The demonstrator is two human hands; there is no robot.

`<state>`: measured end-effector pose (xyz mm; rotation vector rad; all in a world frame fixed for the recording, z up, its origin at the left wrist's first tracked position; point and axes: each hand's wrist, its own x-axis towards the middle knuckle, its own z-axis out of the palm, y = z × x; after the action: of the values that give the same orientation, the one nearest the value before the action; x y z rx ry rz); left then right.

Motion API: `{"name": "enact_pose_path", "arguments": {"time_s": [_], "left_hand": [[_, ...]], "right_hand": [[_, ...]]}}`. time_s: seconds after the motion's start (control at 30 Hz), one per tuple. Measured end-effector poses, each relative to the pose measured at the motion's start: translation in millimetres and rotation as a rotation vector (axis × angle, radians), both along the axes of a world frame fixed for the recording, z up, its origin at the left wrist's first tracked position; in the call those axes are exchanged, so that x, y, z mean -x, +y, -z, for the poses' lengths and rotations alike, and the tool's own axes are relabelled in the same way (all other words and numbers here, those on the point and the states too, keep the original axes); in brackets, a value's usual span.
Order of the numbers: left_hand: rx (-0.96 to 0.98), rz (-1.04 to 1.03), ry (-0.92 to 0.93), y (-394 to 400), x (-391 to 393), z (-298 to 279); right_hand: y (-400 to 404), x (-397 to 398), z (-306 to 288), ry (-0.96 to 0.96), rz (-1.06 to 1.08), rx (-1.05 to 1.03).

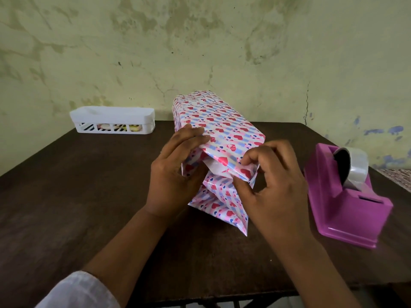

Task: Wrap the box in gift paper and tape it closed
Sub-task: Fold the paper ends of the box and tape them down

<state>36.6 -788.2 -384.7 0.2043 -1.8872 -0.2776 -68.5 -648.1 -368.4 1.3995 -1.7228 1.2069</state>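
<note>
A: What lies nearest?
B: A loose flap of gift paper (224, 203) on the dark bench (77, 185), pointing toward the near edge.
A: And the hands?
B: The left hand (175, 172) presses flat on the box's (218, 121) near-left corner; the right hand (271, 174) pinches a fold at the near end.
A: Farther off?
B: A pink tape dispenser (347, 196) right, a white basket (112, 119) far left.

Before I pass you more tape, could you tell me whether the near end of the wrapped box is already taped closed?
No, the near end flap lies unfolded on the table while both hands work the folds.
</note>
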Motion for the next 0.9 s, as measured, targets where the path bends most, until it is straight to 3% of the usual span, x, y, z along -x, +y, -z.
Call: {"name": "enact_pose_path", "arguments": {"time_s": [0.1, 0.17, 0.3, 0.53, 0.73, 0.9], "left_hand": [[-0.04, 0.003, 0.033, 2, 2, 1], [-0.007, 0.002, 0.056, 2, 2, 3], [0.114, -0.029, 0.036, 1, 1, 7], [0.113, -0.033, 0.01, -2, 0, 4], [0.039, -0.07, 0.019, -3, 0, 7], [-0.017, -0.118, -0.006, -1, 1, 8]], "right_hand": [[-2, -7, -1, -0.165, -0.094, 0.098], [0, -12, -1, -0.146, -0.119, 0.121], [12, -6, 7, 0.176, -0.072, 0.097], [15, 31, -6, 0.79, 0.086, -0.025], [8, 49, -34, 1.041, 0.066, -0.015], [10, 46, -43, 1.081, 0.029, -0.023]]}}
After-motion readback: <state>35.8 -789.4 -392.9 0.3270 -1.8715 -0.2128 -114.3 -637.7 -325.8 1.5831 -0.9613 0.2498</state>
